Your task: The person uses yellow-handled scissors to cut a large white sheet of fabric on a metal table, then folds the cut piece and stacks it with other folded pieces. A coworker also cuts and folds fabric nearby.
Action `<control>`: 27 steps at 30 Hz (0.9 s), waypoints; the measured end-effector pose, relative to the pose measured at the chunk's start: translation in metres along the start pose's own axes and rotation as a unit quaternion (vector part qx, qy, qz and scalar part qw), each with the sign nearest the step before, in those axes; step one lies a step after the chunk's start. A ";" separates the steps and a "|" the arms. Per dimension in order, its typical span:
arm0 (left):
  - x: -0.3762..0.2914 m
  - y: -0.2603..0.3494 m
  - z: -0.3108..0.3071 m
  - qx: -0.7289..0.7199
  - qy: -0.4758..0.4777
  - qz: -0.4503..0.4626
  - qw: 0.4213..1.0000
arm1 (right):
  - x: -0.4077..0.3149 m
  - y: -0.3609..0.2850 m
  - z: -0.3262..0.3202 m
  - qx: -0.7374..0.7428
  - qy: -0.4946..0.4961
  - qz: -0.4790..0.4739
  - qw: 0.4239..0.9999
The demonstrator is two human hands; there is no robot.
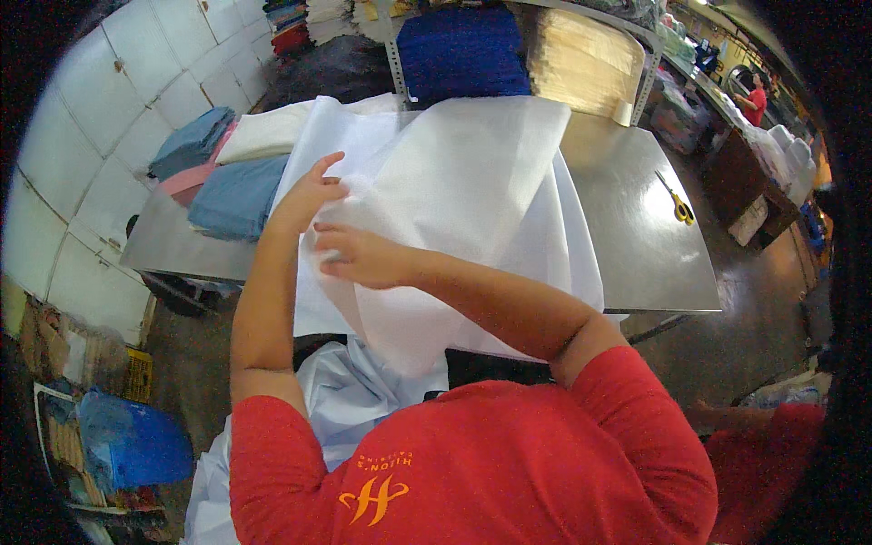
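Observation:
A large white cloth [470, 177] lies in folds over a metal table, and part of it hangs over the near edge. My left hand [315, 194] is over the cloth's left part, thumb and fingers apart. Just below and to the right of it, my right hand [361, 255] reaches leftward across the cloth, fingers spread and somewhat blurred. Whether its fingertips touch the fabric cannot be told. More white fabric [361, 381] hangs in crumpled folds below the table edge, close to my body.
Folded blue-grey cloths [238, 194] lie on the table's left. Yellow-handled scissors [680, 208] rest on the metal tabletop [633, 272] at right. Behind stand shelves with a navy fabric stack [463, 54] and a cream stack [586, 61]. Another person in red [755, 102] is far right.

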State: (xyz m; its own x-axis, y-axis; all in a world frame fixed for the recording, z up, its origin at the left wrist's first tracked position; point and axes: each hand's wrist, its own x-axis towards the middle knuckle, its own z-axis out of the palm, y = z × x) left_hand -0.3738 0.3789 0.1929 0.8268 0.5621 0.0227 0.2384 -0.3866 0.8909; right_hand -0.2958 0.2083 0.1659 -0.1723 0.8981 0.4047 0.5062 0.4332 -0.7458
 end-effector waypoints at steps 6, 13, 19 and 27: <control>-0.023 -0.087 -0.043 0.237 0.183 0.102 0.949 | -0.104 0.056 -0.064 -0.152 0.207 0.097 0.962; -0.060 -0.180 -0.074 0.393 0.297 0.027 0.870 | -0.226 0.127 -0.102 -0.394 0.147 0.541 0.728; -0.063 -0.232 -0.095 0.379 0.228 -0.083 0.893 | -0.227 0.127 -0.104 -0.350 0.219 0.549 0.726; -0.039 -0.268 -0.083 0.322 0.262 -0.076 0.906 | -0.229 0.104 -0.092 -0.386 0.187 0.580 0.693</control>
State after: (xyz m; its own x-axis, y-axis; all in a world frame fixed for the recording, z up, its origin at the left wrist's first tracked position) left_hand -0.5122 0.5210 -0.0092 0.4436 0.8497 0.2850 0.7171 -0.5273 0.4558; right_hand -0.1265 0.0408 0.0448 0.8859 0.4637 -0.0137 0.4475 -0.8621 -0.2378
